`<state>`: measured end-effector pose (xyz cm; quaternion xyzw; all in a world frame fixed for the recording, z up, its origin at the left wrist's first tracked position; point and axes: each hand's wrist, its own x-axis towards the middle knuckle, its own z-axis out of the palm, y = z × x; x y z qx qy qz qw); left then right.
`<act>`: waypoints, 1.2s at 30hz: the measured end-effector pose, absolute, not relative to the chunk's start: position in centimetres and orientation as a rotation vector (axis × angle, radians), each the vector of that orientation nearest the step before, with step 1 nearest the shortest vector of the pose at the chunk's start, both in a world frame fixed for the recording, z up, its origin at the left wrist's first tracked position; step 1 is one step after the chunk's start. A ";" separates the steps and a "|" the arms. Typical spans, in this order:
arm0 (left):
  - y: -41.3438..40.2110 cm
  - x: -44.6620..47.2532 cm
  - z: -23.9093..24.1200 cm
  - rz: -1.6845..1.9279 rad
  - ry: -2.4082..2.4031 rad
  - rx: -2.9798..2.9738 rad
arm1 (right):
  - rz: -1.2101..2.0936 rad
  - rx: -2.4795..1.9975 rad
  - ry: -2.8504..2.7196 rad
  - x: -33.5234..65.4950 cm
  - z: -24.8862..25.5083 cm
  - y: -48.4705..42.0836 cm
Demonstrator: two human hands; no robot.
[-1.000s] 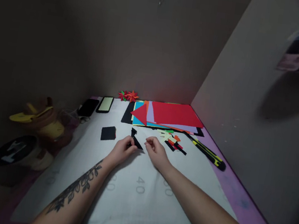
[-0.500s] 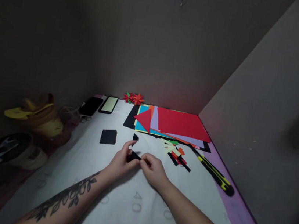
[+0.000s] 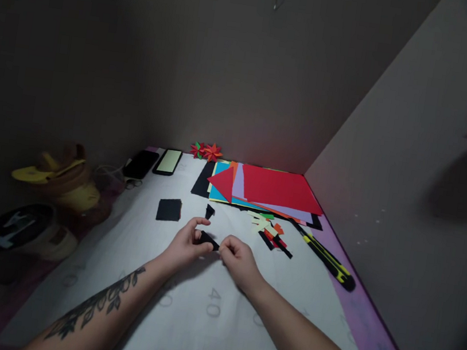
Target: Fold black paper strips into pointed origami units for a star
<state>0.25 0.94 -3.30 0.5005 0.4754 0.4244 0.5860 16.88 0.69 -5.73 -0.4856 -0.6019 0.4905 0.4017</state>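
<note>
Between my hands is a small folded piece of black paper (image 3: 209, 241), pointed towards the right. My left hand (image 3: 187, 245) pinches its left part between thumb and fingers, the index finger raised off it. The fingertips of my right hand (image 3: 239, 260) are closed on the paper's right tip. Just beyond my left fingers lies another small folded black piece (image 3: 210, 211). To the left rests a stack of black paper squares (image 3: 169, 210), with a reddish edge showing beneath.
Colored sheets (image 3: 279, 188) lie at the back, near two folded paper stars (image 3: 212, 152). Paper scraps (image 3: 271, 231) and a yellow-black utility knife (image 3: 326, 259) are on the right. Two phones (image 3: 168, 162) lie back left; a round black-lidded container (image 3: 15, 227) stands at the left edge.
The view has shifted slightly. My left index finger has lowered a little and the black paper shows more between my hands. Both hands still hold it.
</note>
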 end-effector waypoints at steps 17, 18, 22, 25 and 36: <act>1.1 0.4 -3.4 0.977 1.135 1.375 | 1.024 -1.223 -1.624 16.5 -5.2 0.9; 1.1 0.4 -3.4 0.986 1.109 1.382 | 0.993 -1.221 -1.662 16.6 -5.2 0.8; 1.1 0.4 -3.2 1.000 1.119 1.433 | 0.863 -1.160 -1.835 16.5 -5.2 0.6; 0.7 0.6 -3.0 0.981 1.156 1.516 | 0.782 -1.151 -1.947 16.2 -5.2 0.5; 2.2 -0.9 -2.6 1.327 1.391 1.255 | 0.879 -1.236 -1.761 17.5 -5.3 1.1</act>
